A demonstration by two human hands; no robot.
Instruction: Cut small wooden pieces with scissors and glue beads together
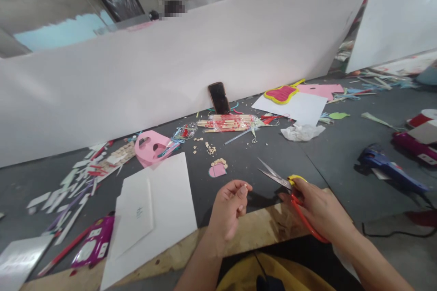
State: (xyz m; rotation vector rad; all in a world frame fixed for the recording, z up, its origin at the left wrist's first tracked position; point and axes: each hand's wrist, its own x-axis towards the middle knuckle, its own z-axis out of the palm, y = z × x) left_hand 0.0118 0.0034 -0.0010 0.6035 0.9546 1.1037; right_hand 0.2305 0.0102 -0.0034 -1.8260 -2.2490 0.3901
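Note:
In the head view my right hand (pixel 316 204) holds a pair of scissors (pixel 276 177) by its yellow and orange-red handles, the metal blades slightly apart and pointing up and left. My left hand (pixel 232 207) is closed in a pinch to the left of the blades; a tiny pale bit seems to show at the fingertips, too small to name. Just beyond it lies a small pink piece (pixel 217 170) with a dark outline, its upper edge lined with small beige bits. More loose beige bits (pixel 210 148) are scattered farther back.
White sheets (pixel 170 200) and a pink cut-out (pixel 150 145) lie at left. A phone (pixel 219 97) leans on the white partition behind bundled sticks (pixel 228 122). Crumpled tissue (pixel 302 132) and a blue glue gun (pixel 389 168) are at right, near a black cord.

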